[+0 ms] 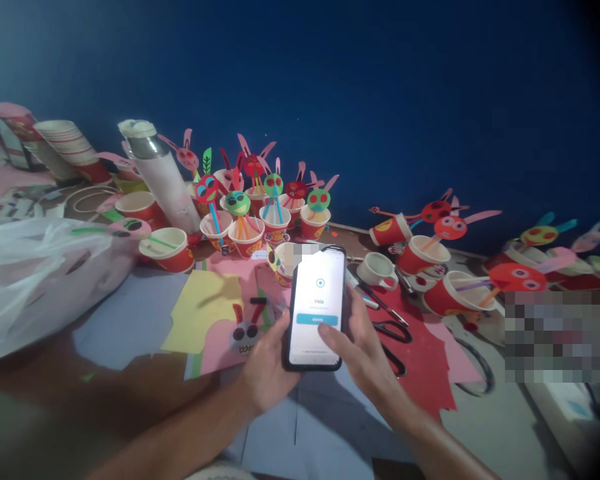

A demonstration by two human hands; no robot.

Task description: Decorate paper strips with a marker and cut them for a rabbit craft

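Note:
A smartphone (316,340) in a black case is held upright above the middle of the table, its lit white screen facing me. My left hand (273,360) grips its lower left side. My right hand (363,333) wraps its right side, with the thumb over the screen just below a blue button. Left of the phone lies a paper face (244,337) with dark eyes and red ears on pink paper. Scissors (393,331) with black handles rest on red paper (430,367) beside my right hand. Just behind the phone, a paper cup (280,267) is partly hidden.
Several red paper cups (247,237) holding paper-faced puppets stand along the blue wall (300,100). A white thermos (160,173) and stacked cups (70,147) are at the back left. A plastic bag (45,287) bulges at left; a white mug (377,270) sits right of the phone.

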